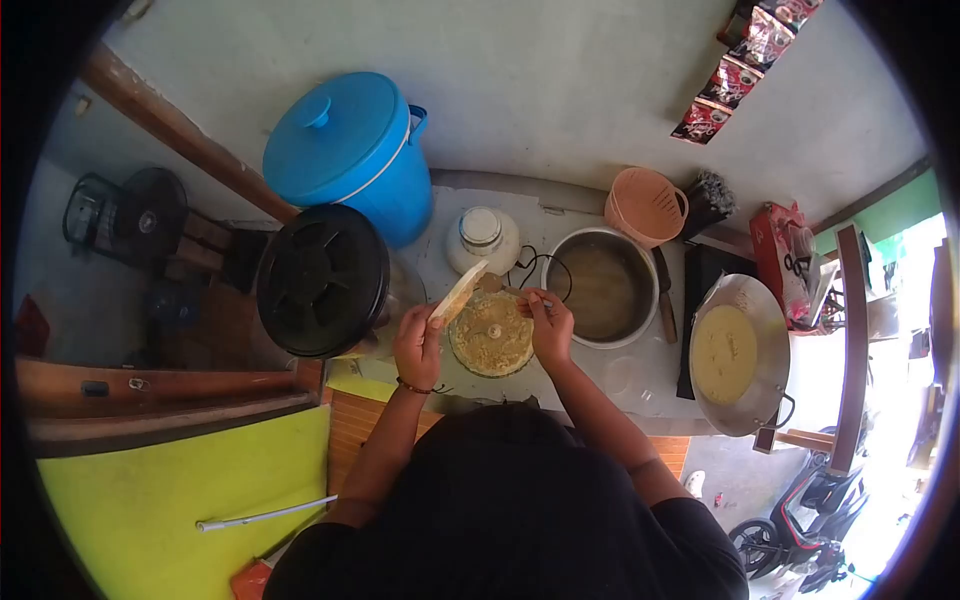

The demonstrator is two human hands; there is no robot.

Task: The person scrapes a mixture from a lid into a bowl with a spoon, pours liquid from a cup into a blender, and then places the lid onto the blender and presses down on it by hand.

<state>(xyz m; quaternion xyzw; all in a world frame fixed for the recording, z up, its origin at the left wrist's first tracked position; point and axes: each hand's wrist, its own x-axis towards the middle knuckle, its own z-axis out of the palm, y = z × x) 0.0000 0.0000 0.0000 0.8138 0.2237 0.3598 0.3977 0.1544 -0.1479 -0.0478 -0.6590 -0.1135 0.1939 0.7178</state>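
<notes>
My left hand grips a pale round lid, tilted on edge and smeared with yellowish paste. My right hand is closed round the handle of a brownish spatula, its head against or very near the lid's edge. Below both hands sits a clear round bowl with a post in its middle, coated inside with lumpy yellowish paste. Just behind it stands a white rounded appliance with a dark cord. The spatula's handle is mostly hidden by my fingers.
Right of the bowl are a metal pot of cloudy liquid, a knife, and a wok holding pale yellow batter. A pink basket stands behind. To the left are a blue lidded bucket and a black-lidded container.
</notes>
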